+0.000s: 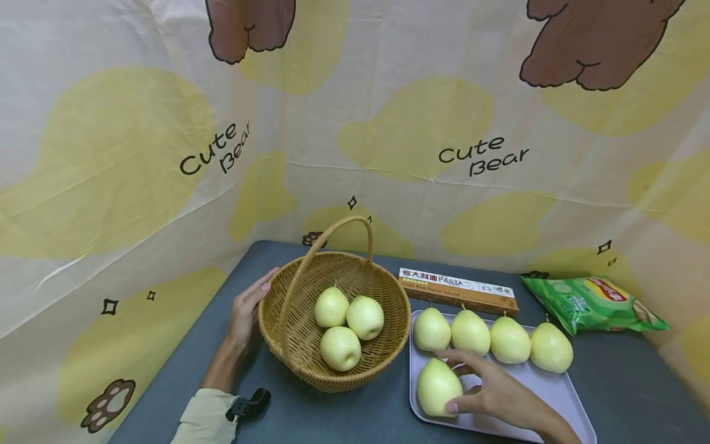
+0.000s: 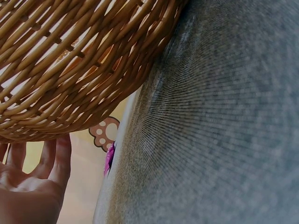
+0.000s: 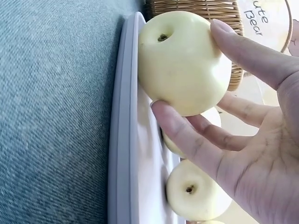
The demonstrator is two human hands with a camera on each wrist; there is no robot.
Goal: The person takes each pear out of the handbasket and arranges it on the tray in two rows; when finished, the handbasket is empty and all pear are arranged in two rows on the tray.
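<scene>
One pear in hand: the pear (image 1: 438, 386) lies at the lower left of the tray (image 1: 560, 394), lower centre of the head view, four more lined up behind it.
Handling: smooth waxy skin, firm and fairly heavy by the look; likely to bruise or slip, so best taken around the broad belly.
Right hand: the right hand (image 1: 493, 391) pinches that pear, thumb and fingers spread across it.
Left hand: the left hand (image 1: 246, 308) rests flat against the basket (image 1: 288, 320), apparently steadying it.
</scene>
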